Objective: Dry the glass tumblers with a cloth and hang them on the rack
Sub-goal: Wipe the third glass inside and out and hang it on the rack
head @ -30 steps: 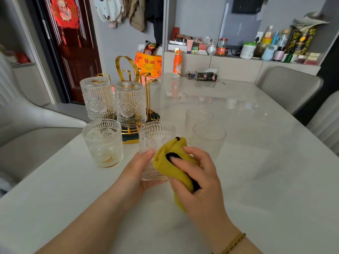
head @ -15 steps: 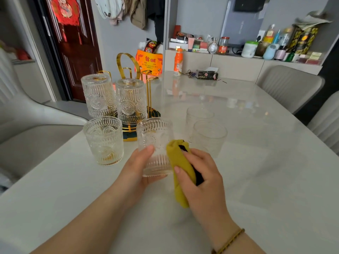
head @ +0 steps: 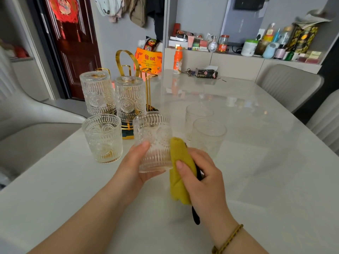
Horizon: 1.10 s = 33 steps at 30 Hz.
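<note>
My left hand grips an embossed glass tumbler upright, a little above the white table. My right hand holds a bunched yellow cloth against the tumbler's right side. Two tumblers hang upside down on the gold rack at the back left. Another upright tumbler stands left of my hand. Two more stand to the right.
An orange bottle, keys and a tissue pack sit at the table's far edge. Grey chairs stand on the right and left. A cluttered shelf runs behind the table.
The cloth has slid from the tumbler's rim and front down to its right side. The tumbler has risen slightly in my left hand.
</note>
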Available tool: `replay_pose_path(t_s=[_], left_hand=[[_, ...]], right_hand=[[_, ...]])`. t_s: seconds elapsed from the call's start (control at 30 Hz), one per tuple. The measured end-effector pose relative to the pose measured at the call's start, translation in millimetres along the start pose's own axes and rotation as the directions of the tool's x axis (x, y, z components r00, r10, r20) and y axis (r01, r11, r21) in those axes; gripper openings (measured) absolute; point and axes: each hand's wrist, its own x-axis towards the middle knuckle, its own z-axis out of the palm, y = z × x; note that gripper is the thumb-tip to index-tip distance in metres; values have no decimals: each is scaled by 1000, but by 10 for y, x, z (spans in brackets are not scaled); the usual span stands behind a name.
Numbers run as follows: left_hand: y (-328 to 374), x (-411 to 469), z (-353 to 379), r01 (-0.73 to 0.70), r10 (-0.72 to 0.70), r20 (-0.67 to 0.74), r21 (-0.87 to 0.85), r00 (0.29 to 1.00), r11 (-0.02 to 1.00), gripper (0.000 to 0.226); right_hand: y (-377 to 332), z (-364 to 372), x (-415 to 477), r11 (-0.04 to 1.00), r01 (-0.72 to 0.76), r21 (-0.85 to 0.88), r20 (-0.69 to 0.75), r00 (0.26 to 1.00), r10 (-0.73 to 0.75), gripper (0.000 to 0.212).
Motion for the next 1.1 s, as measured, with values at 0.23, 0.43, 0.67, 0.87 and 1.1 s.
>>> replay_pose_path(t_s=[0.23, 0.43, 0.67, 0.87, 1.1], left_hand=[[-57, -19, 43, 34, -42, 56, 137, 998, 990, 93], [2, -49, 55, 41, -33, 141, -59, 990, 997, 82], [16, -25, -2, 31, -27, 96, -34, 995, 999, 58], [8, 7, 1, -23, 23, -13, 11, 1000, 1000, 67], [-97, 1, 55, 41, -35, -32, 194, 999, 980, 118]], right_hand=[[-25, -67, 41, 981, 162, -110, -183, 967, -180, 32], [37, -70, 79, 980, -127, 155, -61, 989, 137, 25], [28, -9, 13, 999, -1, 38, -1, 1000, 1, 37], [28, -1, -4, 985, 131, -116, -93, 985, -142, 37], [105, 28, -7, 952, 177, -249, -120, 970, -211, 48]])
